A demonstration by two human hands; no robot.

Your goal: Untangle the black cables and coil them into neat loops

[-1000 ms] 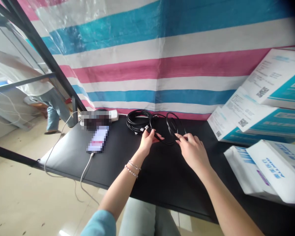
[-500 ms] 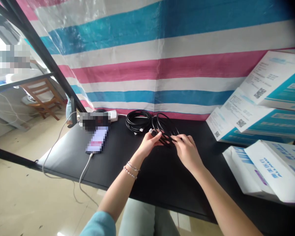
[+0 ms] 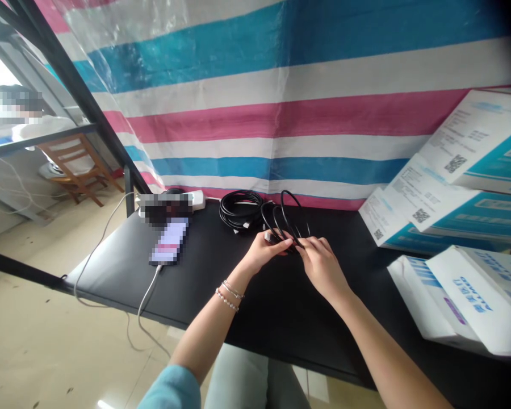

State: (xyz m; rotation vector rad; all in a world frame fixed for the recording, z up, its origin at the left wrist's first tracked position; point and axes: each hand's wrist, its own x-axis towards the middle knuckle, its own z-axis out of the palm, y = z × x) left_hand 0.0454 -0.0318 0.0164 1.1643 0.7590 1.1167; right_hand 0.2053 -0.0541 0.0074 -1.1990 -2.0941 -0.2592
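Observation:
A black cable (image 3: pixel 286 211) with loose, uneven loops is held between my two hands above the black table. My left hand (image 3: pixel 267 250) is closed on it, thumb pressed across the strands, and a pale connector end pokes out beside the fingers. On the other side, my right hand (image 3: pixel 321 258) pinches the loops from the right, close to the left fingertips. Just behind and to the left lies a second black cable (image 3: pixel 241 209), neatly coiled flat, its light-coloured plug ends showing at the front. The lower part of the held loops is hidden by my fingers.
A phone (image 3: pixel 170 241) with a charging lead lies left on the table (image 3: pixel 204 284), near a white power strip (image 3: pixel 198 199). Blue-and-white boxes (image 3: pixel 443 213) are stacked at the right, with white cartons (image 3: pixel 472 295) in front. A striped sheet hangs behind. A person sits far left.
My hands have come closer together, the right one shifting slightly left. The held cable's loops now stand higher and more spread above the fingers. The coiled cable has stayed in place.

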